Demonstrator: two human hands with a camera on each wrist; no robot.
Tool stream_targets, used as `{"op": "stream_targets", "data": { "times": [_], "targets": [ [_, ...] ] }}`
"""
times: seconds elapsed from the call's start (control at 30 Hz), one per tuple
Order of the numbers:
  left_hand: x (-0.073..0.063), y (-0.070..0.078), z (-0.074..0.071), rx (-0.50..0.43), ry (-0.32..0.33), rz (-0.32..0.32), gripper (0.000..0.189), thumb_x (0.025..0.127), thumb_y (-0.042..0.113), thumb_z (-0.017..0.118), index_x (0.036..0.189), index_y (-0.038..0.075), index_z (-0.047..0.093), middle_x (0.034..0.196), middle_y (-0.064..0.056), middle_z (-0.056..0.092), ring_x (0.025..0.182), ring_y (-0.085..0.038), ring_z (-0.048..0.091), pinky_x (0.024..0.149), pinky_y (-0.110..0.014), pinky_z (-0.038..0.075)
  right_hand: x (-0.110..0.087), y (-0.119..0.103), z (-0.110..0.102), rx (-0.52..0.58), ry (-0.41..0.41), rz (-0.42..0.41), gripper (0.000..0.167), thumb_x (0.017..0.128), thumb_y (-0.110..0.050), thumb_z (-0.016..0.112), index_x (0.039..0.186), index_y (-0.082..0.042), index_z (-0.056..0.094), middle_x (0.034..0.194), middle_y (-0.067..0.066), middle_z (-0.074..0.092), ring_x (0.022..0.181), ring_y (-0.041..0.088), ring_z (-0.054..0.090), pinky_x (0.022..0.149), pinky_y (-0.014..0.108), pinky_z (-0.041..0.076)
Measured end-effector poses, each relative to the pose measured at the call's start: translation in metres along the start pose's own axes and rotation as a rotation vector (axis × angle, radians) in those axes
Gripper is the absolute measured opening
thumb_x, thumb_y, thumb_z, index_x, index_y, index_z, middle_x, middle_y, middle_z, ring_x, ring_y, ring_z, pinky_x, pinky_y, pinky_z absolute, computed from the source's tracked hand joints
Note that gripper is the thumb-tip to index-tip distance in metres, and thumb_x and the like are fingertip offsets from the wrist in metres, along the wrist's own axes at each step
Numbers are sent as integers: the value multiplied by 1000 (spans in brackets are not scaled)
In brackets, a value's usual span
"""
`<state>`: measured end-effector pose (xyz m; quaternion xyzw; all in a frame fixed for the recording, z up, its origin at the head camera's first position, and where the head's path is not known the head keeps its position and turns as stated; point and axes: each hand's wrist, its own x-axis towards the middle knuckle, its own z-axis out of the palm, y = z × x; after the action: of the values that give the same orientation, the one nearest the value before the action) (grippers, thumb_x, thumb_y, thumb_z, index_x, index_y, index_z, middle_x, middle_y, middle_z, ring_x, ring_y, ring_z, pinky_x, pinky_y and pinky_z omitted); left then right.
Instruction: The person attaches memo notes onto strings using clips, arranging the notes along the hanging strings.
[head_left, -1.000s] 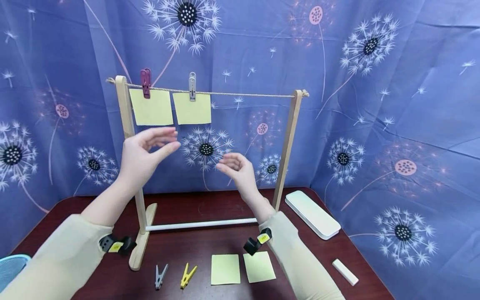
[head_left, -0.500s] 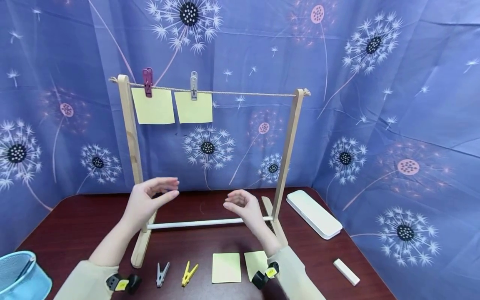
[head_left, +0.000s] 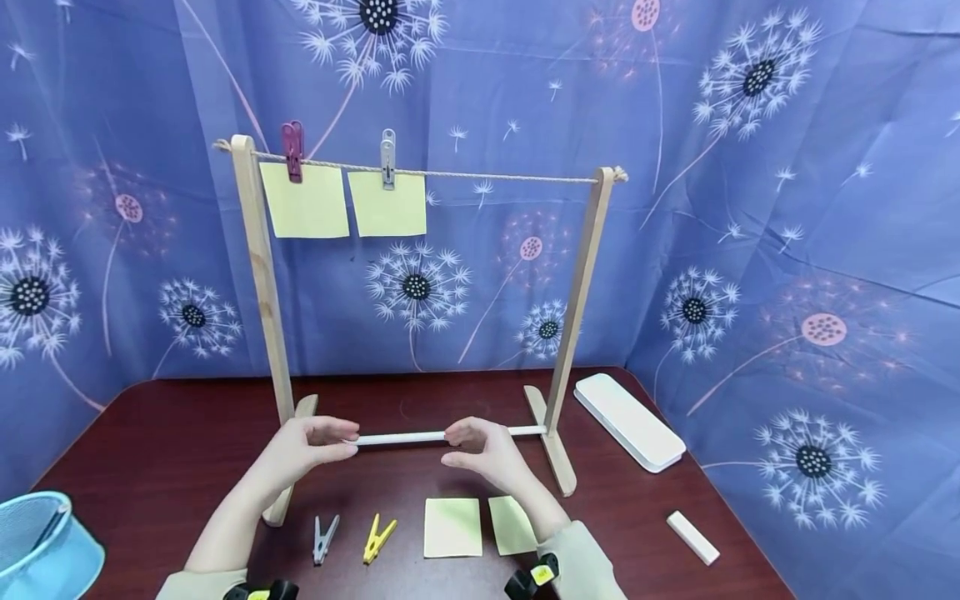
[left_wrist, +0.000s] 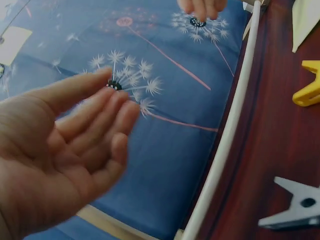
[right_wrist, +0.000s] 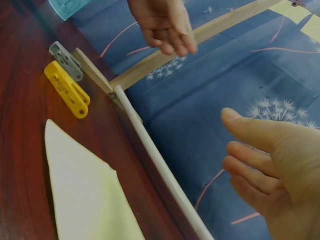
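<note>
Both hands hover in front of the wooden rack, fingers relaxed and nothing in them. My left hand [head_left: 303, 450] overlaps the left end of the white crossbar [head_left: 408, 437] in the head view; my right hand [head_left: 487, 454] overlaps it farther right. Below them on the table lie a grey clothespin [head_left: 324, 540], a yellow clothespin [head_left: 378, 538] and two pale yellow paper squares, one left [head_left: 453, 528] and one right [head_left: 512, 527], the latter partly behind the right forearm. From the rope [head_left: 495, 175] hang two yellow papers, clipped by a maroon clothespin [head_left: 292, 152] and a grey one [head_left: 387, 158].
A light blue mesh basket [head_left: 71, 550] stands at the left table edge. To the right lie a white case [head_left: 630, 422] and a small white block [head_left: 692, 537]. The rack's wooden posts [head_left: 579, 300] rise from feet on the table, before a blue dandelion curtain.
Both hands have come down from just below the hanging papers to the height of the crossbar. The view has shifted slightly, showing more of the basket. The papers and clothespins stay put.
</note>
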<state>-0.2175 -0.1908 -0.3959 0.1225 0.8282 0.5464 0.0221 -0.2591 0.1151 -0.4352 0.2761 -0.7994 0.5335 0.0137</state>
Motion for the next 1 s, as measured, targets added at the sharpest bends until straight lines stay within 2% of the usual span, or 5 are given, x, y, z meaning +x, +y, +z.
{"op": "stream_targets", "data": {
  "times": [0.27,0.47,0.6,0.83,1.0],
  "targets": [
    [-5,-26,-2,42,-159,-36,46,85,16,75,119,-13,61,112,-25,69,100,-22,68,81,-30,55,-5,10,3,-125,-110,26,32,82,-11,79,110,-2,68,109,17,71,103,31,67,91,35,53],
    [-9,-44,1,-19,-218,1,51,81,8,77,116,-23,55,109,-34,65,97,-36,68,76,-25,56,-7,17,5,-170,-155,56,33,79,-10,81,108,-2,68,107,16,71,100,28,68,88,33,54],
    [-12,-49,3,-44,-254,-32,54,80,5,78,116,-25,53,110,-36,63,100,-41,65,77,-29,57,-10,22,5,-178,-202,96,34,78,-9,82,107,0,68,105,17,71,99,29,68,86,32,54],
    [-12,-53,0,86,-276,-112,49,75,3,82,111,-20,58,104,-26,66,92,-31,61,75,-35,55,-11,24,2,-185,-265,103,36,75,-6,83,106,2,68,101,14,71,93,27,67,83,30,54],
    [-13,-59,3,122,-282,-77,44,72,-1,83,106,-17,61,98,-19,66,87,-24,57,73,-29,50,-12,27,2,-210,-323,132,37,70,-5,86,102,1,69,96,11,71,87,23,66,77,27,53]
  ]
}}
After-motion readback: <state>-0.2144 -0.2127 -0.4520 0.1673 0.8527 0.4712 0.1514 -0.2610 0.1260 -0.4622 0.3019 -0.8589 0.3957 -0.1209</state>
